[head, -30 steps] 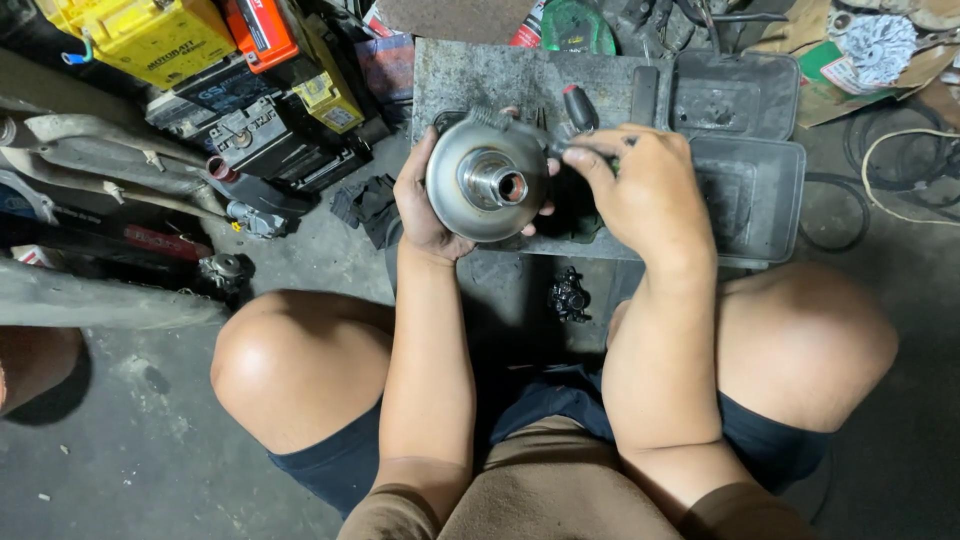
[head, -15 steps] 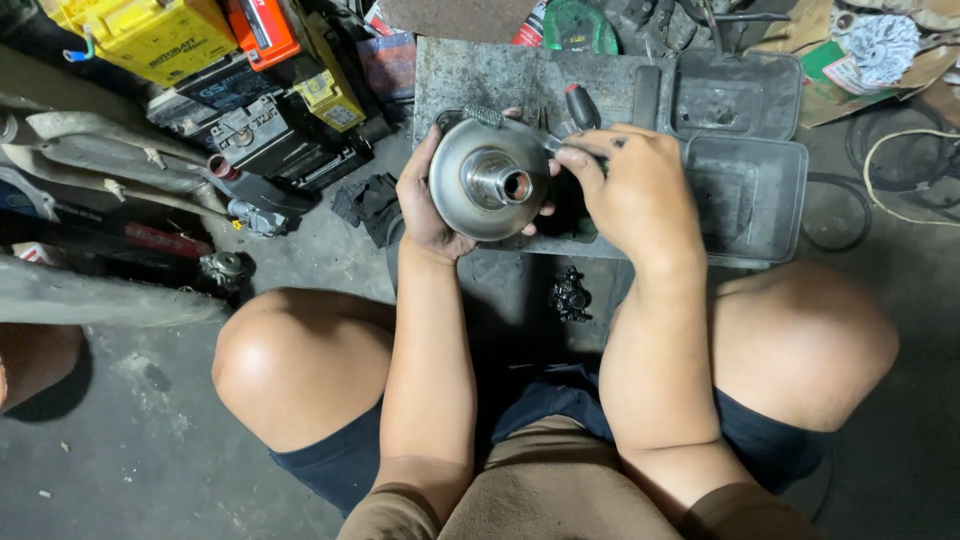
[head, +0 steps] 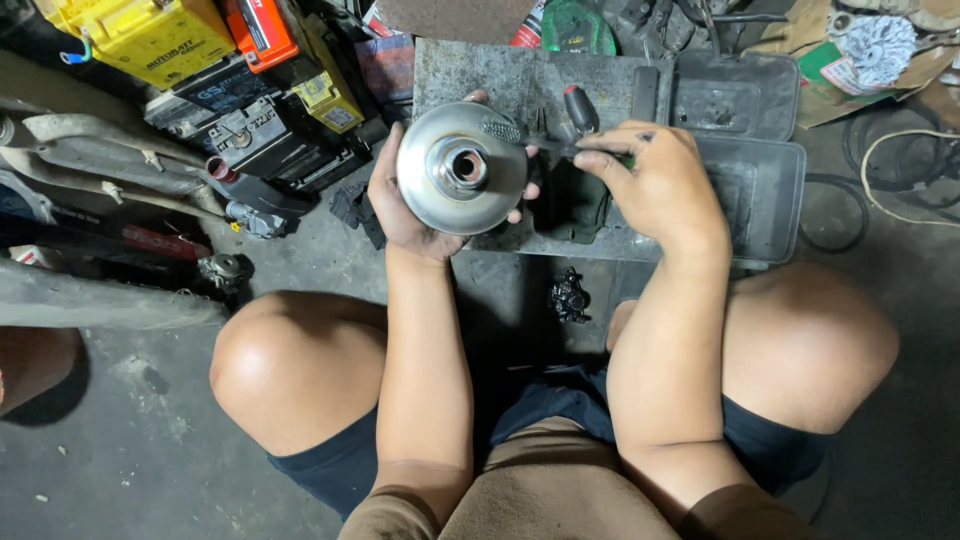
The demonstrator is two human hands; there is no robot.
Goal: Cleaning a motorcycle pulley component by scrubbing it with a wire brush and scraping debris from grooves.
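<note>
Two hands busy: left hand (head: 410, 205) cups rigid, likely heavy, greasy-slick metal pulley (head: 462, 168) by rim; right hand (head: 655, 185) pinches small brush (head: 520, 135).

- Yellow battery (head: 140, 35) top left, beside black batteries (head: 255, 135).
- Dark plastic tray (head: 760, 160) right.
- Small black metal part (head: 570, 295) on floor between knees.
- Green-rimmed disc (head: 578, 28) top.

The left hand (head: 410, 205) is mostly hidden behind the metal disc (head: 462, 168); the yellow battery (head: 140, 35) is cut off at the top edge.
</note>
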